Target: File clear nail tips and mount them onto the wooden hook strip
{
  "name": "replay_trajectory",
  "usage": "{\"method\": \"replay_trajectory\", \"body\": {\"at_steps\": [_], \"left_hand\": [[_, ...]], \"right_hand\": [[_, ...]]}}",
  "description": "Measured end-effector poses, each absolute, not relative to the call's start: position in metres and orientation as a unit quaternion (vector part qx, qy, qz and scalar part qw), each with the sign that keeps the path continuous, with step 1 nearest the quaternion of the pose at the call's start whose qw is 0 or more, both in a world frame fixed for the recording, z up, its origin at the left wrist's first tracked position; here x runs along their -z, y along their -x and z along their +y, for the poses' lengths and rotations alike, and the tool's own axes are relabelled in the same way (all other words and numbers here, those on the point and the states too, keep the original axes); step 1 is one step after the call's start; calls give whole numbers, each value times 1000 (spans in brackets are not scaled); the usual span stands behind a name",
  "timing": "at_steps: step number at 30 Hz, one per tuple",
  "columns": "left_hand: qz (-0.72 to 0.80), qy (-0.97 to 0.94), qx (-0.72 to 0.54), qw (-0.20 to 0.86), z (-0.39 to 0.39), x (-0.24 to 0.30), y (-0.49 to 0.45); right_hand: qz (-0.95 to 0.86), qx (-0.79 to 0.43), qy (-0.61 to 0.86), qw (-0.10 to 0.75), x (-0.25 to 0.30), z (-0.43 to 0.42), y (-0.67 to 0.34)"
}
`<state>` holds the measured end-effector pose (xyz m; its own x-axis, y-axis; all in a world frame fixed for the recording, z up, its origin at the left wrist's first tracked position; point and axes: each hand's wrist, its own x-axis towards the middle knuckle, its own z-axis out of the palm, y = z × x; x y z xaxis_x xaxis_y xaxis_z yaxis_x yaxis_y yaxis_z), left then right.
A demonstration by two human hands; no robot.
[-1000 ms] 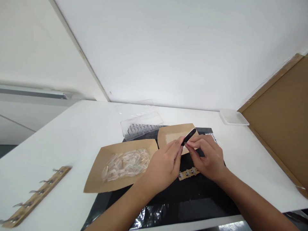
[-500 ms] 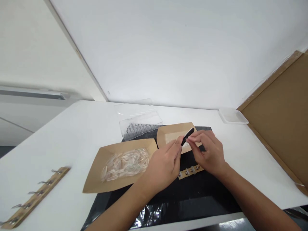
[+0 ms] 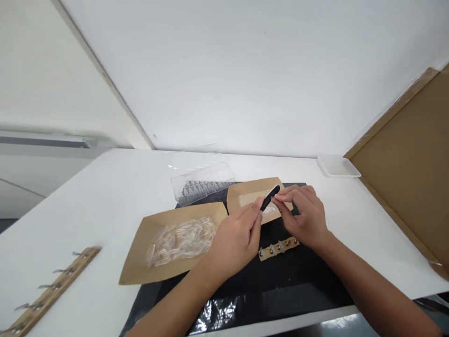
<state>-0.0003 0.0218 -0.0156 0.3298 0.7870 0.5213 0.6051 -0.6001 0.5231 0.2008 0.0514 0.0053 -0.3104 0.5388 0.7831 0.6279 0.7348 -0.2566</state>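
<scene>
My left hand (image 3: 235,241) is closed on the lower end of a slim black nail file (image 3: 271,197) that slants up to the right. Against the file's edge, my right hand (image 3: 303,219) pinches something small that I cannot make out, perhaps a clear nail tip. Both hands hover over a black mat (image 3: 277,285), just above a small wooden strip with metal clips (image 3: 278,248). A brown paper tray (image 3: 245,196) lies right behind the hands.
A larger brown paper tray (image 3: 140,252) holds several clear nail tips (image 3: 180,238). Behind it stands a clear plastic box (image 3: 201,183). A long wooden clip strip (image 3: 49,290) lies at the near left. A white tray (image 3: 337,166) and a cardboard sheet (image 3: 410,173) are at the right.
The view has shifted slightly. My right hand has slid a little along the file; both hands keep their grips.
</scene>
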Motion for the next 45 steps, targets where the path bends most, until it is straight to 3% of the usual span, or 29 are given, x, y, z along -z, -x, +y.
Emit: {"method": "replay_trajectory", "body": {"at_steps": [12,17,21,25,29,37,45], "left_hand": [[566,-778,-273,8,41,22,16],[530,-784,-322,-27,44,20,16],[472,-763,-424,120,37,9,11],[464,-694,-418,358,29,1,3],[467,-610,-428,475,26,-1,0],[450,-548,-414,571,26,-6,-2],[443,-535,-381,610,28,-4,1]], "right_hand": [[-771,-63,354,525,12,59,-207],[-777,-69,347,520,20,64,-210],[-782,-57,329,526,20,66,-210],[-792,-38,289,536,18,67,-211],[-817,17,244,522,19,68,-213],[-849,74,233,468,7,61,-214],[-892,-65,212,395,-6,59,-224]]}}
